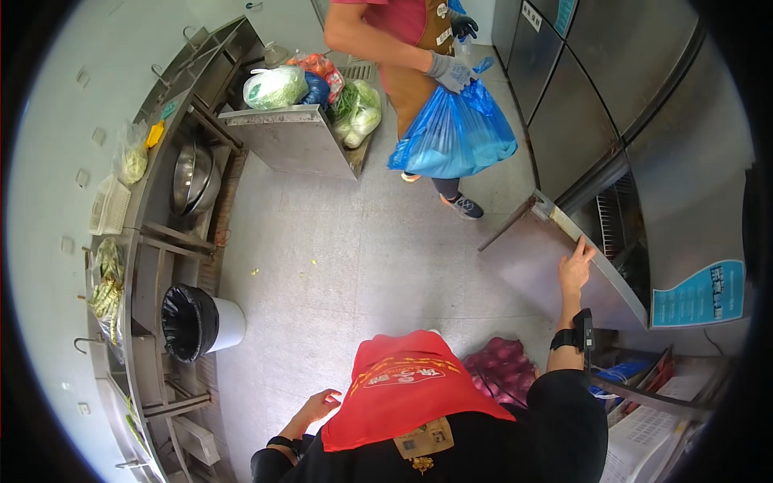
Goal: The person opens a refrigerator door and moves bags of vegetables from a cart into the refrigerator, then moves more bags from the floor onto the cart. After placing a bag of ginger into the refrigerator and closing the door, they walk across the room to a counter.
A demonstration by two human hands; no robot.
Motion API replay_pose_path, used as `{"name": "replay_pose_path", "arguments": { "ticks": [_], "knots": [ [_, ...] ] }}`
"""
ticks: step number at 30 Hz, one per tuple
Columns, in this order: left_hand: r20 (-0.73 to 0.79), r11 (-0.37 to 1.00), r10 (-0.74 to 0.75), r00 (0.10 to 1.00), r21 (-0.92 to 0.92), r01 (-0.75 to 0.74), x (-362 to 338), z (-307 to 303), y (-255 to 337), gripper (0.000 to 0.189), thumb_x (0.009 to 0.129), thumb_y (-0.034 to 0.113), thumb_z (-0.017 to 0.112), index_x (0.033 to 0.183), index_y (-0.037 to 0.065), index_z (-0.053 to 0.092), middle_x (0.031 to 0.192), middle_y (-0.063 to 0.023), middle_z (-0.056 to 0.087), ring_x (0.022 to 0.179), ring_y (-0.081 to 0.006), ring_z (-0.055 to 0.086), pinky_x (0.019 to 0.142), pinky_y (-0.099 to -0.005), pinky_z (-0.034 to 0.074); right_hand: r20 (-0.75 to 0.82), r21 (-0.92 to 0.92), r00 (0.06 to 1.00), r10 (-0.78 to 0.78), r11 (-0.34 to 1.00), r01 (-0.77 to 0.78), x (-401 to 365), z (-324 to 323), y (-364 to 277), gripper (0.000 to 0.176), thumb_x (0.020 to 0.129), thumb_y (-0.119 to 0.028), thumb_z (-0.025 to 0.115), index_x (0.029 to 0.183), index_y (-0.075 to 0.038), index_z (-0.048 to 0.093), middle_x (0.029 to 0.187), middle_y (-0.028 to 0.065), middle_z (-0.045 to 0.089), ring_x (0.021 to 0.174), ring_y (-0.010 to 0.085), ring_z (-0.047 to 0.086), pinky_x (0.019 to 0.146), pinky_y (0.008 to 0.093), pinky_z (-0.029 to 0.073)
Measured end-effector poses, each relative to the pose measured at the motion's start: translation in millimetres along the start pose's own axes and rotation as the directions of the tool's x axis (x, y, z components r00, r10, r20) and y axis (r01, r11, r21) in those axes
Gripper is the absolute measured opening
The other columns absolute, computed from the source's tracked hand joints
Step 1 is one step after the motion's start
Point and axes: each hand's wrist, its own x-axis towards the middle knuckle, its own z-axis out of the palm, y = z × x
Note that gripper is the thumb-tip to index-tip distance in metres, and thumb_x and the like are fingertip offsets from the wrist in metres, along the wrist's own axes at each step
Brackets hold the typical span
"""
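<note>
While my right hand (575, 266) rested on the edge of the open grey steel cabinet door (527, 262), its fingers lay slightly apart along that edge, and I could not tell whether the thumb pressed against it. The right arm reached forward and outward, a black device strapped at its wrist. I saw my left hand (320, 402) low beside the red printed apron (411, 386), partly open, its fingers loosely curled and nothing visible in them; that arm was bent.

Behind the door, a wire rack (609, 221) showed inside the cabinet. A purple-red mesh sack of round produce (499, 366) lay on the floor, between the apron and my right arm. Farther ahead, another person's grey-gloved hand (452, 72) gripped a full blue plastic bag (455, 133). Off to the left stood a white bin with a black liner (229, 324), near the steel counter.
</note>
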Motion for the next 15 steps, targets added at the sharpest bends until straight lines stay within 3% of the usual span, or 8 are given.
{"name": "replay_pose_path", "arguments": {
  "ticks": [2, 5, 7, 8, 9, 12, 14, 15],
  "knots": [
    [0.0, 1.0, -0.008, 1.0, -0.001, 0.008, 1.3, -1.4, 3.5, 0.035, 0.082, 0.02, 0.059, 0.116, 0.011, 0.056, 0.094, -0.0098, 0.065, 0.091, -0.02, 0.061, 0.079, -0.0311, 0.048, -0.068, -0.017, 0.997, -0.032, 0.999, 0.031, 0.7, 10.8, 7.9, 0.07, 0.072, -0.009, 0.058, 0.135, -0.016, 0.03, 0.119, 0.0115, 0.036, 0.094, 0.0349, 0.055, 0.078, 0.0417, 0.047],
    [0.006, 0.999, 0.046, 0.999, 0.002, -0.046, 7.6, -3.5, -4.3, 0.035, 0.082, 0.017, 0.06, 0.116, 0.01, 0.055, 0.093, -0.0091, 0.065, 0.087, -0.0176, 0.061, 0.076, -0.0291, 0.048, 0.113, 0.053, 0.992, 0.057, 0.997, -0.063, 13.6, -0.7, 9.8, 0.068, 0.074, -0.009, 0.055, 0.136, -0.017, 0.031, 0.122, 0.0134, 0.035, 0.096, 0.0343, 0.055, 0.077, 0.0422, 0.047],
    [-0.011, 0.996, 0.092, 0.996, -0.019, -0.093, 20.4, 2.2, -30.3, 0.036, 0.081, 0.015, 0.062, 0.116, 0.01, 0.055, 0.089, -0.0078, 0.064, 0.083, -0.0144, 0.06, 0.072, -0.0273, 0.048, 0.0, 0.159, 0.996, 0.089, 0.983, -0.088, 40.1, -13.1, 18.3, 0.065, 0.076, -0.007, 0.05, 0.137, -0.017, 0.03, 0.111, 0.0187, 0.047, 0.092, 0.0357, 0.056, 0.077, 0.0436, 0.046],
    [-0.006, 0.984, 0.088, 0.996, -0.158, -0.088, 12.9, -2.5, -20.5, 0.037, 0.08, 0.014, 0.063, 0.116, 0.008, 0.055, 0.087, -0.0063, 0.062, 0.08, -0.0126, 0.058, 0.07, -0.0268, 0.048, -0.011, 0.223, 0.983, 0.186, 0.958, -0.179, 67.7, -4.5, 38.4, 0.066, 0.076, -0.006, 0.049, 0.138, -0.017, 0.03, 0.094, 0.0149, 0.053, 0.082, 0.0311, 0.058, 0.072, 0.0398, 0.047],
    [0.043, 0.982, 0.096, 0.994, -0.167, -0.087, 26.7, -5.2, -41.0, 0.038, 0.08, 0.016, 0.064, 0.116, 0.008, 0.054, 0.088, -0.0059, 0.062, 0.081, -0.013, 0.058, 0.07, -0.0272, 0.048, -0.015, 0.293, 0.964, 0.267, 0.923, -0.251, 89.5, 1.6, 59.9, 0.067, 0.077, -0.006, 0.049, 0.139, -0.017, 0.029, 0.077, 0.0111, 0.058, 0.073, 0.0264, 0.059, 0.066, 0.0359, 0.047],
    [0.077, 0.992, 0.061, 0.995, -0.117, -0.052, 23.8, -12.0, -28.5, 0.039, 0.08, 0.016, 0.064, 0.116, 0.007, 0.054, 0.09, -0.0064, 0.061, 0.081, -0.0134, 0.058, 0.071, -0.0274, 0.048, 0.19, 0.765, 0.978, 0.08, 0.613, -0.199, 103.5, -36.1, 48.0, 0.063, 0.078, -0.009, 0.048, 0.139, -0.018, 0.031, 0.063, 0.0052, 0.058, 0.063, 0.0144, 0.057, 0.06, 0.0269, 0.044],
    [0.058, 0.992, 0.018, 0.998, -0.128, -0.011, 8.0, -9.0, -23.7, 0.039, 0.08, 0.017, 0.064, 0.117, 0.007, 0.053, 0.091, -0.0068, 0.061, 0.081, -0.0137, 0.058, 0.072, -0.0276, 0.049, 0.363, 0.839, 0.898, -0.25, 0.507, -0.198, 78.6, -71.8, -26.3, 0.061, 0.077, -0.005, 0.045, 0.137, -0.016, 0.035, 0.068, 0.0054, 0.06, 0.06, 0.0103, 0.053, 0.056, 0.0257, 0.043],
    [0.074, 0.991, 0.017, 0.997, -0.131, -0.007, 3.2, -10.7, -24.0, 0.04, 0.08, 0.017, 0.064, 0.117, 0.006, 0.053, 0.091, -0.0069, 0.061, 0.081, -0.0138, 0.058, 0.072, -0.0279, 0.049, 0.362, 0.87, 0.854, -0.373, 0.464, -0.167, 59.0, -77.8, -69.6, 0.06, 0.079, -0.005, 0.044, 0.137, -0.015, 0.034, 0.068, 0.0053, 0.06, 0.06, 0.0115, 0.055, 0.057, 0.0262, 0.044]
  ]
}}
